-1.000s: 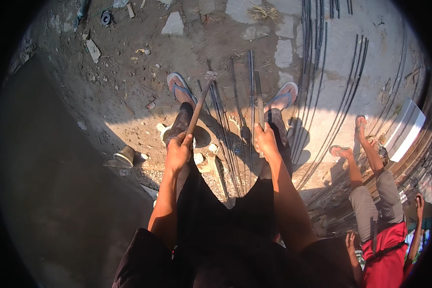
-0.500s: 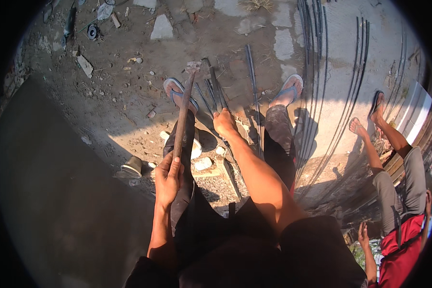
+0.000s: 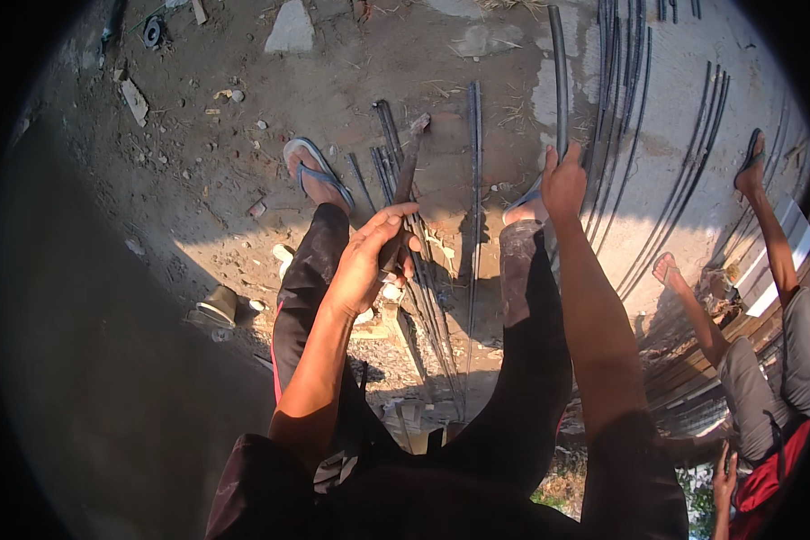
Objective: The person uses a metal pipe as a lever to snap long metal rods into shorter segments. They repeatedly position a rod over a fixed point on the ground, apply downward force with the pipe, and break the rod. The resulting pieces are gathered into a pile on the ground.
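My left hand (image 3: pixel 369 256), slightly left of centre, has its fingers curled round a dark metal bar (image 3: pixel 409 166) with a lumpy head at its far end. The bar tilts over a bundle of thin steel rods lying between my feet. At the right, my right hand (image 3: pixel 564 184) grips a longer dark round pipe (image 3: pixel 559 81), which points up the frame above my right leg. Both hands are closed and apart. My left sandalled foot (image 3: pixel 313 171) rests on the dirt ground beside the rods.
More long rods (image 3: pixel 630 81) lie on the concrete at the right. A co-worker (image 3: pixel 747 396) in sandals and red clothing is at the right edge, near a white panel (image 3: pixel 783 238) and planks. A small bucket (image 3: pixel 218 306) sits beside a dark smooth area (image 3: pixel 108 342) at the left.
My right hand and pipe have swung up and to the right. My left hand has risen toward the middle with its bar. The co-worker's legs have shifted rightward in view.
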Available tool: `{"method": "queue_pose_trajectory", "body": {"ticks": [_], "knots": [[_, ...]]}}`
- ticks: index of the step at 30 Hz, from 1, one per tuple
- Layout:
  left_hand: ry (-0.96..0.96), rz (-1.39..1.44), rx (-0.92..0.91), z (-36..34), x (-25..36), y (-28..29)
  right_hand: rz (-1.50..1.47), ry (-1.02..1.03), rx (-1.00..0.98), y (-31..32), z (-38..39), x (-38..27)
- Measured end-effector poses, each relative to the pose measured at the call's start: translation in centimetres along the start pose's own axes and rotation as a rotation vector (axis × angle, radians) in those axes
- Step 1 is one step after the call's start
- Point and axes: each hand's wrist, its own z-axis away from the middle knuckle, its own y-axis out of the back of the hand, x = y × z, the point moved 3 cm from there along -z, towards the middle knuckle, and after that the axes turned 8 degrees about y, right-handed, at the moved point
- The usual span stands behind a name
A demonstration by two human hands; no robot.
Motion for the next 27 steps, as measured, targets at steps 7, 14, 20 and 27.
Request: {"method": "queue_pose_trajectory", "body": {"ticks": [7,14,20,27], "knots": [[-0.560,-0.441,0.344,-3.6,2.7,1.4,0.200,0.259,0.338,-5.6,-6.3,0.1],[-0.704,-0.525,0.654,-5.5,6.4,2.1,-0.117,0.001,0.018,-13.5,-1.6,-8.3],[-0.833,-0.568,0.509,-6.7,8.4,1.9,-0.093,-0.122,0.072,-14.4,-1.1,-9.6],[-0.907,-0.686,0.430,-6.5,9.9,1.5,-0.162,-0.260,0.209,-16.6,-1.0,-10.9]]}}
